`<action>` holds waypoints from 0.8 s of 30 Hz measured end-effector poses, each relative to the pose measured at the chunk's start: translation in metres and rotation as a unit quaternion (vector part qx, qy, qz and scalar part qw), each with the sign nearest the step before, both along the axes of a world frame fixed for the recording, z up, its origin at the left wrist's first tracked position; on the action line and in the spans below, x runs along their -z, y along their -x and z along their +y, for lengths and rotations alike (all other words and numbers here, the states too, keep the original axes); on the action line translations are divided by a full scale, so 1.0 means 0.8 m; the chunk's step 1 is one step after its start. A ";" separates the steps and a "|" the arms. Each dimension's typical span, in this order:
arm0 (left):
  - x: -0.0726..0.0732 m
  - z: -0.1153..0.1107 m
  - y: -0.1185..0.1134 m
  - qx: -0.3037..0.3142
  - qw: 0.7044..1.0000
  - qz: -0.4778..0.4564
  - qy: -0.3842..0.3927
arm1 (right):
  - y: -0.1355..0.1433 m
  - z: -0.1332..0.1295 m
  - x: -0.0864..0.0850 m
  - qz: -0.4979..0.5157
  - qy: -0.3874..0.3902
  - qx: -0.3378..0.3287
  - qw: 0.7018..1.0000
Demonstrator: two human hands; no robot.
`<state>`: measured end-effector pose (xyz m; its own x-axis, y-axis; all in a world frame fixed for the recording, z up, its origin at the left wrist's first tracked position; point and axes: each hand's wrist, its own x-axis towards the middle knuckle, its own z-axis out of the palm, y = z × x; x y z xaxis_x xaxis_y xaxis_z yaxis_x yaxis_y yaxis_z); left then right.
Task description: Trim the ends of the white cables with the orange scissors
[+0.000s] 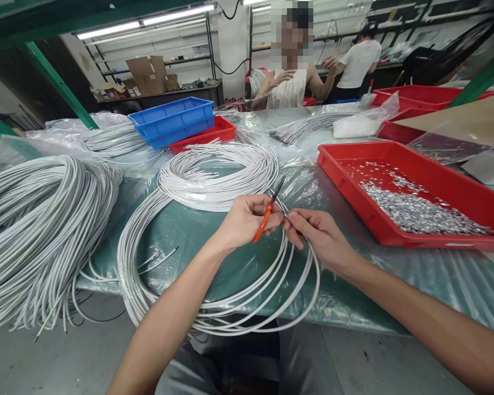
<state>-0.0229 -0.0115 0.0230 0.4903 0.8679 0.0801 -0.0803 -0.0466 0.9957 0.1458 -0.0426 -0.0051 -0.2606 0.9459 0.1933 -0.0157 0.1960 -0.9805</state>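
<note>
My left hand (247,222) is closed around small orange-handled snips (264,219), their dark tip pointing up and away. Its fingertips meet those of my right hand (319,236) over the coil. My right hand pinches a white cable (315,274) near its end; the very tip is hidden by the fingers. Under both hands lies a loose coil of white cables (134,263), several loops hanging past the table edge. Just beyond sits a tighter coil of white cables (222,197), partly resting on the loose one.
Large bundles of cable (45,219) fill the left. A red tray (349,219) with small shiny metal pieces stands at right. Blue trays (173,123) sit over a red tray (222,129) at the back. A person (290,88) faces me across the plastic-covered table (354,296).
</note>
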 end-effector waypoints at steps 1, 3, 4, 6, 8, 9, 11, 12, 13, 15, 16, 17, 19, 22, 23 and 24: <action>0.000 0.000 0.000 -0.002 1.000 0.002 0.000 | -0.001 0.001 0.001 0.016 0.015 -0.019 1.000; 0.000 0.000 0.000 -0.006 1.000 0.007 0.000 | -0.002 0.001 0.004 0.050 0.052 -0.059 0.996; 0.000 0.000 0.000 -0.006 1.000 0.010 0.001 | -0.002 0.001 0.004 0.068 0.071 -0.077 0.992; 0.000 0.000 0.000 -0.005 1.000 0.012 -0.001 | -0.001 0.000 0.003 0.103 0.105 -0.097 0.984; 0.000 0.000 0.000 0.000 1.000 0.010 -0.004 | 0.002 -0.002 0.000 0.129 0.127 -0.101 0.978; -0.001 -0.001 0.000 0.002 1.000 0.008 -0.006 | 0.003 -0.003 -0.002 0.135 0.134 -0.099 0.977; -0.002 -0.001 0.001 0.005 1.000 0.010 -0.008 | 0.004 -0.004 -0.005 0.135 0.141 -0.093 0.976; -0.002 -0.001 0.001 0.007 1.000 0.014 -0.011 | 0.004 -0.004 -0.006 0.134 0.143 -0.089 0.977; -0.002 0.000 0.002 0.008 1.000 0.019 -0.016 | 0.003 -0.003 -0.007 0.136 0.145 -0.085 0.976; -0.001 0.003 0.005 0.009 0.998 0.037 -0.042 | -0.001 0.000 -0.009 0.152 0.147 -0.075 0.975; 0.001 0.005 0.006 0.013 0.997 0.052 -0.061 | -0.004 0.003 -0.010 0.161 0.145 -0.066 0.974; 0.004 0.007 0.008 0.019 0.994 0.072 -0.082 | -0.008 0.006 -0.010 0.166 0.141 -0.055 0.974; 0.012 0.013 0.011 0.045 0.984 0.128 -0.119 | -0.015 0.012 -0.013 0.166 0.130 -0.025 0.977; 0.027 0.022 0.014 0.031 0.968 0.205 -0.144 | -0.020 0.019 -0.014 0.164 0.123 0.009 0.979; 0.032 0.025 0.014 0.020 0.964 0.221 -0.150 | -0.020 0.020 -0.015 0.164 0.124 0.013 0.979; 0.036 0.028 0.013 0.012 0.962 0.227 -0.152 | -0.020 0.021 -0.014 0.160 0.124 0.017 0.979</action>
